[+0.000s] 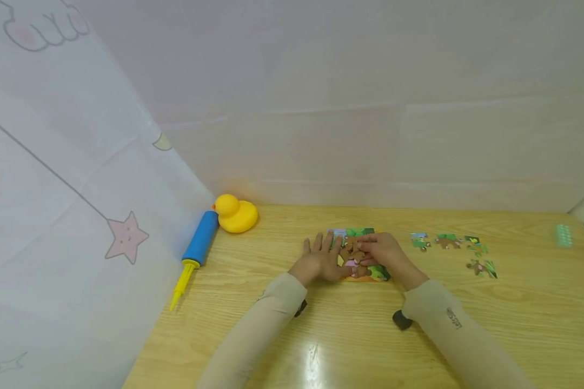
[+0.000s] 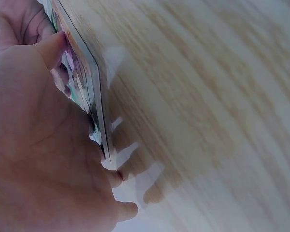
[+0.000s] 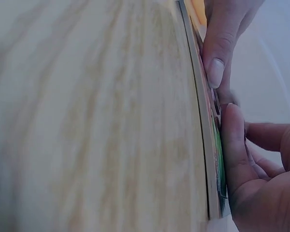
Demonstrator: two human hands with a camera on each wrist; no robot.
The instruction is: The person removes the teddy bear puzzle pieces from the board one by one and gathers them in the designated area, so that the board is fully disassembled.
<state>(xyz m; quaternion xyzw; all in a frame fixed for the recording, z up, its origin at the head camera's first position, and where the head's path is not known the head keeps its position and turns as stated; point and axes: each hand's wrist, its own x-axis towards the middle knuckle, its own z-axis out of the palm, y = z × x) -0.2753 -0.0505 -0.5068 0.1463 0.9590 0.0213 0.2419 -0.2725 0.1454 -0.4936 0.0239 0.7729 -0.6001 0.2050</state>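
Note:
A jigsaw puzzle with a brown animal picture lies in its thin tray on the table, both hands over it. My left hand rests across its left side, fingers spread, with the thumb on the lower part of the picture. From the right, my right hand pinches a brown puzzle piece low over the picture; the fingers hide part of it. Seen from the side, the tray edge runs just under the right thumb. In the left wrist view, the left palm lies along the tray's border.
Several loose puzzle pieces lie right of the puzzle. A yellow rubber duck and a blue hand pump with a yellow nozzle stand at the left by the wall sheet. A small green bumpy object sits far right.

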